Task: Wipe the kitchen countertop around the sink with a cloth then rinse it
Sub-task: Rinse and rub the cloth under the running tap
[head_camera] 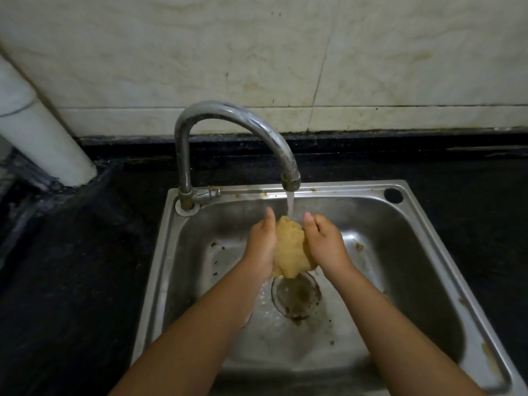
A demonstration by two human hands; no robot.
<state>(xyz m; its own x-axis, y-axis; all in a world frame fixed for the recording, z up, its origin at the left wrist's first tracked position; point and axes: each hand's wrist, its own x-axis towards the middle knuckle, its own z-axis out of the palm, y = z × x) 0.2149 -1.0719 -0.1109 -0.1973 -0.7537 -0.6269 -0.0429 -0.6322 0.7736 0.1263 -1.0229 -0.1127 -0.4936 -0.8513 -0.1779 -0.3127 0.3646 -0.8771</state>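
One head-worn view, looking forward and steeply down into a kitchen sink.

The camera sits above and just behind the person's forearms, which enter from the bottom edge and reach away from it. It faces the tiled wall (257, 52) at the top of the picture, with the tap (228, 115) near the middle and the steel sink (428, 252) filling the lower half at close range. The dark tabletop (71, 252) runs off both sides. The wide lens bends straight edges near the borders. No second view shares the scene.
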